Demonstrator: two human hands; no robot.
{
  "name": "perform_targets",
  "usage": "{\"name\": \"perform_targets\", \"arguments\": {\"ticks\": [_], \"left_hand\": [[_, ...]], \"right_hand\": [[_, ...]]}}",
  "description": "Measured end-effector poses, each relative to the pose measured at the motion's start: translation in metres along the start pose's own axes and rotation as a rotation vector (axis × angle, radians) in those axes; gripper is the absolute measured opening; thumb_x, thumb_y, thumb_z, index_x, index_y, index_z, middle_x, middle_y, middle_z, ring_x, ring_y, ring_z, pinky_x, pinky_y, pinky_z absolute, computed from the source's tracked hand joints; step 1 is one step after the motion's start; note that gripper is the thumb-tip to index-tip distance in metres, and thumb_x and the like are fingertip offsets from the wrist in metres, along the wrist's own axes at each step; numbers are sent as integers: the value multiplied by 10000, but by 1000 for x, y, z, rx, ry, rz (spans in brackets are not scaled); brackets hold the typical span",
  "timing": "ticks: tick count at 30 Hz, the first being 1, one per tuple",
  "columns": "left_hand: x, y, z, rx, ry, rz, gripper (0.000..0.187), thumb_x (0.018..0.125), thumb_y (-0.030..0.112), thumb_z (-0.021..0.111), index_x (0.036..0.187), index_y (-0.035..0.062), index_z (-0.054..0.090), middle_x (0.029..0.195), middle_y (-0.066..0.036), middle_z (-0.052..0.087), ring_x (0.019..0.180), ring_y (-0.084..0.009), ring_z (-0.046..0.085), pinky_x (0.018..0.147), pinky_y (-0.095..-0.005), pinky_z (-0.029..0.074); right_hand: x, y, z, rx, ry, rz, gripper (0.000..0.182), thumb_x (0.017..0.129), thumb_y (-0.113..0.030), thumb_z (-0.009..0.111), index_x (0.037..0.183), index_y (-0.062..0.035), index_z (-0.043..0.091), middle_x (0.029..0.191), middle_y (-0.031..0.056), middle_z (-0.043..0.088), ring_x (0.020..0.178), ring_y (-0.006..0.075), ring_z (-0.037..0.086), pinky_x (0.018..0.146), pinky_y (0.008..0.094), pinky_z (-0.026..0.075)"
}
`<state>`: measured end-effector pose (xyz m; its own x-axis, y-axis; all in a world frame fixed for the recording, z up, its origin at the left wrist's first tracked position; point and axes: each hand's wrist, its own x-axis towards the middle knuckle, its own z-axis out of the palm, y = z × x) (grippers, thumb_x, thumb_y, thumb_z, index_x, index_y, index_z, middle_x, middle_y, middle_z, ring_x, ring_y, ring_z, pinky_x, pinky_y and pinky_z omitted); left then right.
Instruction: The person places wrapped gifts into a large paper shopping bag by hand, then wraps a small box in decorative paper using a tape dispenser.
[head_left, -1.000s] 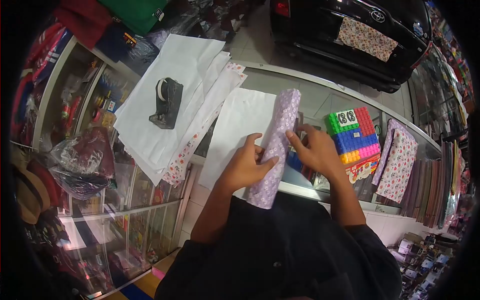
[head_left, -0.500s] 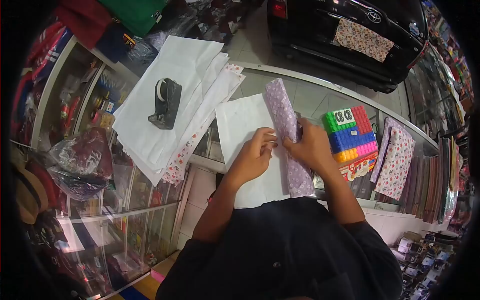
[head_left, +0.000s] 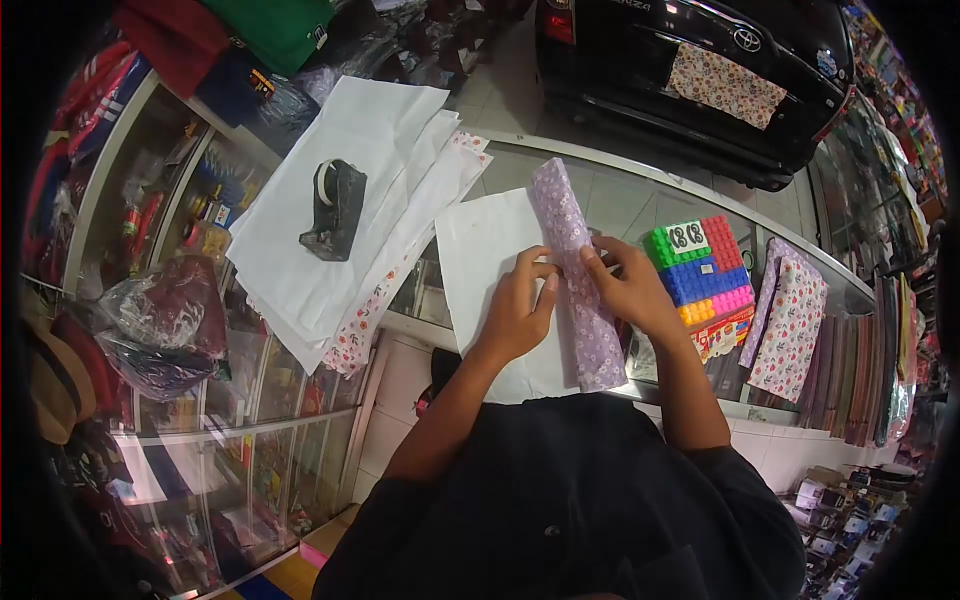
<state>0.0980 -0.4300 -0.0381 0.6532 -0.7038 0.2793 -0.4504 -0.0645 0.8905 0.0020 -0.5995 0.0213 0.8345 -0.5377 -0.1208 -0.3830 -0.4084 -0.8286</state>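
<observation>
A sheet of wrapping paper (head_left: 487,232) lies white side up on the glass counter in front of me. Its right part is folded over into a long lilac flap (head_left: 592,340) with small white flowers. My left hand (head_left: 520,308) rests on the white side, thumb apart from the fingers, fingertips right at the flap's left edge. From the other side, my right hand (head_left: 634,290) grips the flap, its thumb on top and its fingers curled at the right edge.
Left of the sheet, a black tape dispenser (head_left: 338,212) stands on stacked paper (head_left: 390,130). To the right are a colourful toy-brick block (head_left: 700,268) and folded floral paper (head_left: 790,330). Beyond the glass counter (head_left: 625,205) stands a black car (head_left: 690,90).
My right hand has shifted, its thumb now higher on the flap. The left hand's fingers have straightened and its thumb has lifted away from them. The flap stays folded over.
</observation>
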Motion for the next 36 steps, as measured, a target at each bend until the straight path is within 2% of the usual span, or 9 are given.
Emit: {"name": "perform_targets", "arguments": {"ticks": [6,8,10,18,23,26,27,30,36], "left_hand": [[-1,10,-4,-14,-33,-96,451,1036,222,558,1417,21,424,1135,-184,712,1058,-349,683,936,-410,501],[0,17,-5,-75,-63,-136,475,1032,230,566,1435,32,409,1162,-189,706,1035,-332,680,905,-401,501],[-1,19,-3,-16,-17,-70,470,1004,194,606,1398,10,428,1120,-233,688,1083,-402,663,931,-465,497],[-8,27,-9,-433,-129,-293,523,1101,205,413,1569,68,224,1505,-257,483,1240,-272,584,1051,-390,428],[-16,25,-8,-161,-126,-227,658,1080,227,468,1574,-38,124,1598,-321,327,1539,-470,209,1237,-499,223],[-18,24,-13,160,-281,-126,730,1077,249,476,1592,-48,53,1625,-310,281,1558,-436,171,1263,-534,73],[-18,29,-15,156,-344,-181,785,1065,287,504,1588,-77,46,1637,-317,241,1567,-450,103,1260,-559,14],[-19,24,-15,344,-421,-56,793,1060,321,515,1593,-72,78,1643,-319,219,1568,-457,77,1257,-571,0],[-18,30,-27,203,-492,-2,779,1079,321,469,1620,-13,19,1656,-313,188,1564,-467,84,1261,-564,30]], "right_hand": [[-4,-2,5,40,5,-46,538,925,-292,767,1317,26,580,939,188,705,804,242,698,706,361,552],[-6,-2,5,-19,50,8,622,867,-382,772,1326,-12,572,1011,254,717,926,383,718,840,447,551],[-4,5,9,-41,63,-20,639,851,-397,784,1319,-14,575,1011,257,711,933,394,711,838,455,549],[-13,-6,10,-232,142,-168,795,744,-360,876,1360,-18,508,1095,266,680,988,424,682,874,478,534],[-3,5,2,89,61,71,750,780,-221,815,1408,-4,468,1132,250,683,1009,343,700,887,407,546],[0,11,-3,268,15,150,693,820,-179,787,1410,10,477,1099,236,694,926,314,707,832,370,563],[1,19,-5,-67,66,-69,648,839,-199,769,1391,15,507,1135,263,674,980,311,697,848,379,555],[-3,21,-6,-209,198,-176,666,828,-224,760,1388,42,516,1266,318,623,1156,422,640,1003,445,502],[-15,-6,-2,-216,209,-141,926,768,-443,842,1419,86,451,1229,337,592,1138,468,615,973,490,512]]}}
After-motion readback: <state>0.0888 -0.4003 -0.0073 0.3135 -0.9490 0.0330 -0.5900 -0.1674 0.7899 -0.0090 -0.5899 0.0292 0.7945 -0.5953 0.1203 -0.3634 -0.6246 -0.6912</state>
